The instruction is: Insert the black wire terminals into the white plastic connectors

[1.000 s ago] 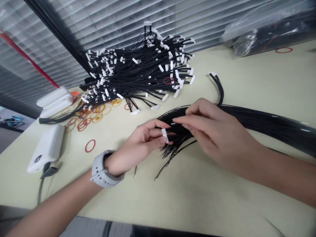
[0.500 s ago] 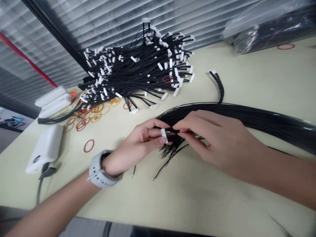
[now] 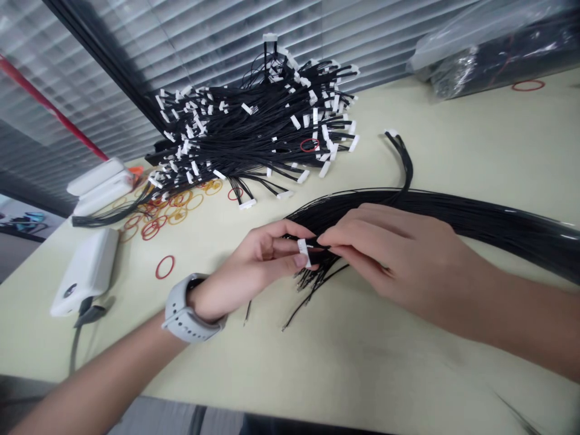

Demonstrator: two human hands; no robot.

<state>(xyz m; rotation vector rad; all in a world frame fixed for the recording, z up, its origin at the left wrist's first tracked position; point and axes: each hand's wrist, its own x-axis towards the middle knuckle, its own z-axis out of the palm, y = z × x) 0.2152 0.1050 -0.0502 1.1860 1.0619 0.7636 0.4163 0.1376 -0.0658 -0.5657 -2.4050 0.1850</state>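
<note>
Between the thumb and fingers of my left hand (image 3: 267,257) is a small white connector (image 3: 304,252) with black wires running from its right side. My right hand (image 3: 389,254) pinches a thin black wire close to that connector; the wire's tip is hidden by the fingers. Under both hands lies a thick bundle of black wires (image 3: 475,214), its loose ends with small metal terminals (image 3: 308,281) fanning out below the connector. A short black cable with a white connector (image 3: 401,157) sticks up behind my right hand.
A heap of black cables with white connectors (image 3: 254,127) lies at the back. Yellow and red rubber bands (image 3: 176,208) are scattered to its left, near a white power bank (image 3: 86,272) with a cord. A clear plastic bag (image 3: 493,60) sits at the back right.
Both hands stay close together in nearly the same pose. The whole view has shifted very slightly; the connector remains in my left hand.
</note>
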